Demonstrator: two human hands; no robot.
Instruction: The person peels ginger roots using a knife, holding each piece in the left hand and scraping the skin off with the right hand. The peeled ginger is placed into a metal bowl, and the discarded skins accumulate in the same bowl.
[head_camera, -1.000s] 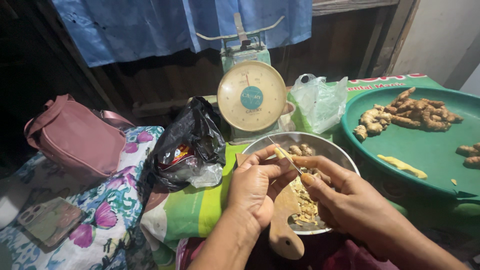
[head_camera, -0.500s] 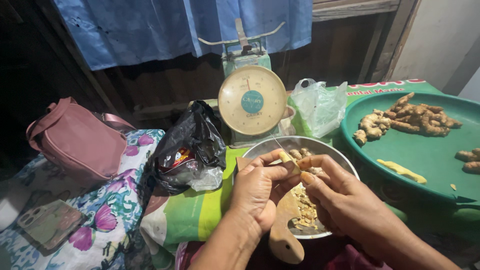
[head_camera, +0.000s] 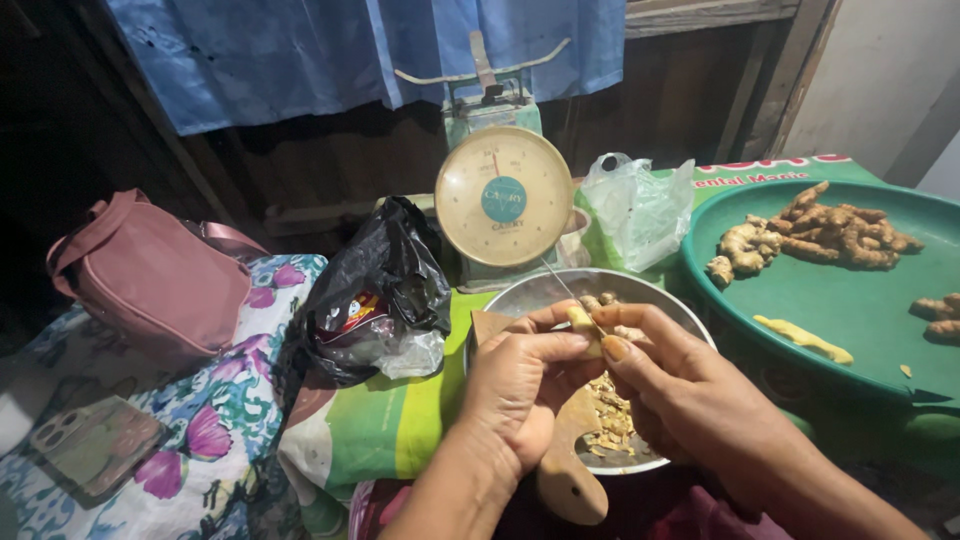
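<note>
- Ginger piece (head_camera: 581, 322), small and pale, sits pinched between both hands directly above the metal bowl (head_camera: 520, 296), in the centre of the head view.
- I see the left hand (head_camera: 520, 385) curled around the lower end of the piece, thumb and fingers closed on it.
- I see the right hand (head_camera: 690, 400) meeting it from the other side, fingertips clamped on a thin knife blade (head_camera: 562, 285) whose tip points up and away toward the scale; the edge lies against the piece.
- Peelings (head_camera: 610, 420) lie heaped in the bowl beneath the hands, beside a wooden board handle (head_camera: 568, 480) that juts toward me.
- A round-dial weighing scale (head_camera: 503, 200) stands just behind the bowl, with a clear plastic bag (head_camera: 640, 205) to its right and a black plastic bag (head_camera: 375, 290) to its left.
- A green tray (head_camera: 850, 300) on the right carries unpeeled ginger roots (head_camera: 810, 235) and one peeled strip (head_camera: 805, 338).
- A pink handbag (head_camera: 150, 280) and a phone (head_camera: 95, 445) rest on floral cloth at far left.
- My judgement of risk: the blade works very close to the left thumb, so a slip on the knobbly, small piece could nick it.
- Lighting is dim, which I judge makes the edge harder to track.
- The piece could also drop into the peelings if the pinch loosens.
</note>
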